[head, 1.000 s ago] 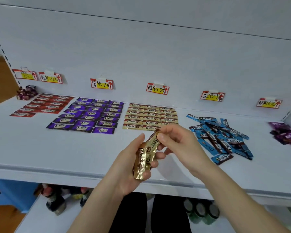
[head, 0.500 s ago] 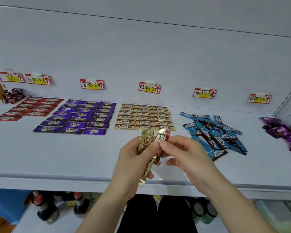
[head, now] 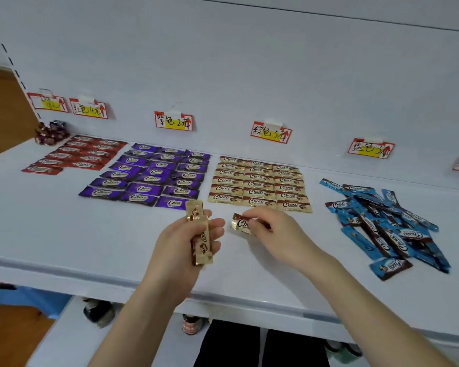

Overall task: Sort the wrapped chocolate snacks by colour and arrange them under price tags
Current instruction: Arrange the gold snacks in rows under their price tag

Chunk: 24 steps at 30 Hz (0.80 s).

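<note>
- Head view: the left hand point(head: 186, 242) is over the front of the white shelf point(head: 90, 234), with its fingers curled round a small bundle of gold snacks point(head: 200, 234) held upright.
- The right hand point(head: 273, 234) is at 3 o'clock from the left hand. Its fingers pinch a single gold snack point(head: 240, 223) by one end, low over the shelf; whether the wrapper touches the surface cannot be told.
- Half a second ago the hands met and the right fingers were drawing this snack out of the bundle. Now the hands are apart and the snack has gone forward and to the right.
- The gold block point(head: 260, 182) is at 12 o'clock from the right hand, laid in neat rows under the brown-labelled price tag point(head: 270, 132). The pinched snack is just in front of its nearest row.
- At 9 o'clock from the gold block is the purple block point(head: 149, 176), under its own tag point(head: 173, 121).
- Further toward 9 o'clock are the red rows point(head: 82, 154), under the red tag point(head: 89, 109).
- At 3 o'clock from the gold block is a loose blue heap point(head: 382, 223), unsorted, below the blue tag point(head: 370, 149).
- The blocks and the heap lie as they did before.
- A cluster of dark red sweets point(head: 51, 132) sits at the far left back corner.
- Bottles point(head: 98, 311) stand on the lower level at 7 o'clock.
</note>
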{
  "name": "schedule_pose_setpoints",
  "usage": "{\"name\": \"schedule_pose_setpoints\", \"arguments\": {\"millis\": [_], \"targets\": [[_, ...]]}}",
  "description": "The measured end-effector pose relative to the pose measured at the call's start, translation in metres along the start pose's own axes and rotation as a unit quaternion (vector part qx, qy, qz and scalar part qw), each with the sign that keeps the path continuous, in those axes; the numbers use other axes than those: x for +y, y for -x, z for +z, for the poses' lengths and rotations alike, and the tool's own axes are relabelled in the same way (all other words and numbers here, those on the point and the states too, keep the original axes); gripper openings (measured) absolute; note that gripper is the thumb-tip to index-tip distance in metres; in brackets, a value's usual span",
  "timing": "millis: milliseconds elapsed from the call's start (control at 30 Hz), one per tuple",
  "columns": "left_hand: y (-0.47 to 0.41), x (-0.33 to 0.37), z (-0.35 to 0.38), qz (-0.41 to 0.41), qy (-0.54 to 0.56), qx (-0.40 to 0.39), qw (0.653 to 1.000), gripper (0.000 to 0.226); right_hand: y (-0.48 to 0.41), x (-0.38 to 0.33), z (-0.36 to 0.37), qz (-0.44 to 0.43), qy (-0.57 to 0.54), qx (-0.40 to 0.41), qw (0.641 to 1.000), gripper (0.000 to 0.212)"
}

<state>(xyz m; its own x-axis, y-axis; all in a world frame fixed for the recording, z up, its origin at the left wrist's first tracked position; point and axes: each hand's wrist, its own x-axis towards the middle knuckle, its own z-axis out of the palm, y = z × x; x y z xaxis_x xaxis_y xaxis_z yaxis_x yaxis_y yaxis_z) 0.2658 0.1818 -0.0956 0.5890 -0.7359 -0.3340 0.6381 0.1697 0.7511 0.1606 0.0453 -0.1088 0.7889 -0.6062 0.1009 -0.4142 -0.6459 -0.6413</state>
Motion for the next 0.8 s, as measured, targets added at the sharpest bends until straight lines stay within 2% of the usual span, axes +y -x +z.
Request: {"name": "schedule_pose_setpoints", "arguments": {"millis": [67, 133, 233, 433, 800], "targets": [[-0.003, -0.002, -0.009, 0.035, -0.020, 0.017, 0.999, 0.015, -0.010, -0.004, 0.012, -0.024, 0.089, -0.008, 0.996, 0.025], [-0.005, -0.003, -0.016, 0.066, -0.040, 0.032, 0.997, 0.013, -0.011, -0.006, 0.017, -0.035, 0.151, 0.049, 0.987, 0.027], [-0.009, -0.004, -0.021, 0.105, -0.076, 0.064, 0.989, 0.015, 0.007, -0.010, 0.021, -0.067, 0.153, 0.138, 0.976, 0.025], [-0.012, -0.004, -0.022, 0.158, -0.139, 0.107, 0.972, 0.030, 0.014, -0.009, 0.035, -0.070, 0.181, 0.073, 0.978, 0.027], [-0.010, -0.005, -0.024, 0.163, -0.040, 0.109, 0.980, 0.023, -0.008, -0.016, 0.045, -0.086, 0.201, 0.071, 0.973, 0.028]]}}
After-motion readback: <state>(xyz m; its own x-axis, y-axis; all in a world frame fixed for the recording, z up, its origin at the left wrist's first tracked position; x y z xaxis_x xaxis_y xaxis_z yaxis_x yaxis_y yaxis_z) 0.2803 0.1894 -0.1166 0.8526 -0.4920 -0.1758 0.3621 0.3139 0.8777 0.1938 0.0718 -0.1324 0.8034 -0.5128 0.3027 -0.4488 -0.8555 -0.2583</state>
